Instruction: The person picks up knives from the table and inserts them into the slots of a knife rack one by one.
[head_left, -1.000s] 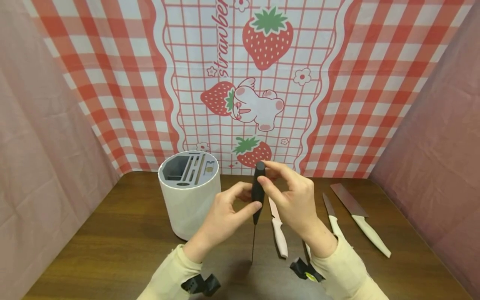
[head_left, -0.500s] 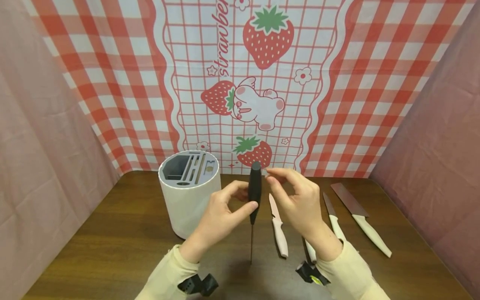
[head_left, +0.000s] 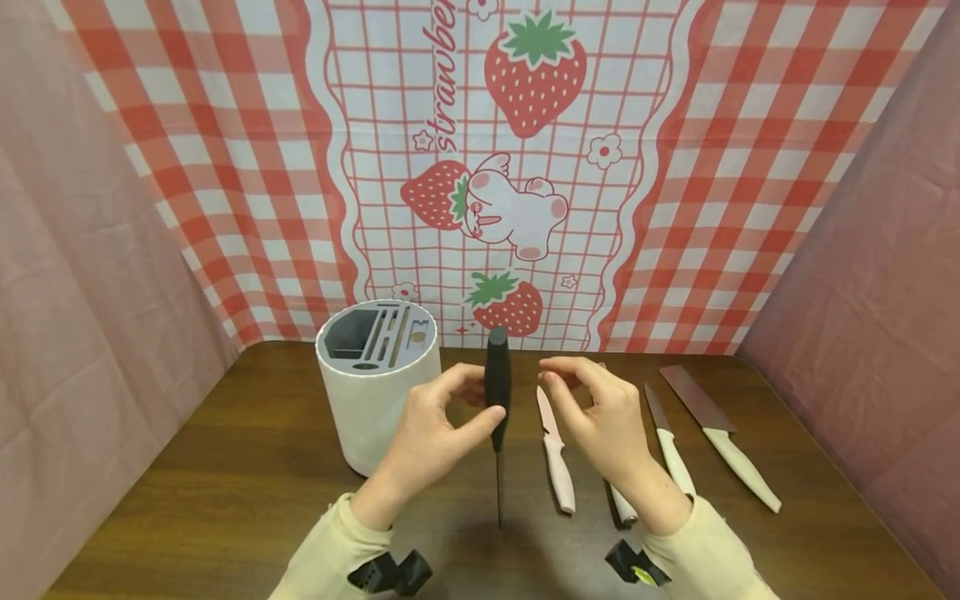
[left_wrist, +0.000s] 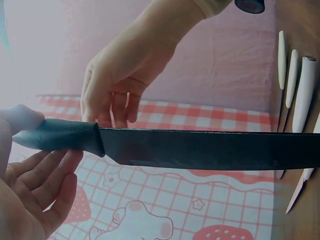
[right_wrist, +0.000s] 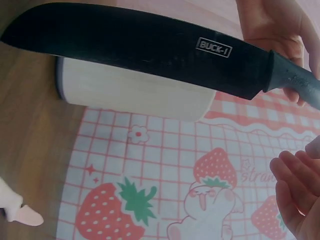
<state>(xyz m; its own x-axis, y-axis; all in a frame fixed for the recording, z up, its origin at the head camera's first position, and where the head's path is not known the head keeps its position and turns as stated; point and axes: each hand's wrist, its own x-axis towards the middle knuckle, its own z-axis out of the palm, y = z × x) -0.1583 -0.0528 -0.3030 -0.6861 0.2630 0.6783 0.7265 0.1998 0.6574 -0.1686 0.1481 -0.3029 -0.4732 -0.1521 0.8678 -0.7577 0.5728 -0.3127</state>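
Note:
My left hand (head_left: 431, 429) grips the black handle of a kitchen knife (head_left: 497, 375), thumb on one side and fingers on the other. The handle points up and the thin edge of the blade points down, above the table. In the right wrist view the broad black blade (right_wrist: 140, 42) bears the label "BUCK-I". My right hand (head_left: 603, 421) is held to the right of the knife, apart from it, fingers loosely bent and holding nothing. Left of both hands stands a white knife block (head_left: 382, 417) with a grey slotted top.
On the brown table (head_left: 247, 450) lie a pink knife (head_left: 558, 475), a white-handled knife (head_left: 622, 504) partly hidden by my right hand, another pale-handled knife (head_left: 675, 462) and a cleaver (head_left: 738, 467). A strawberry-print cloth (head_left: 495, 208) hangs behind; pink curtains flank both sides.
My right hand has let go of the black knife's handle and drawn away to the right. The left hand has shifted slightly left with the knife still upright in it.

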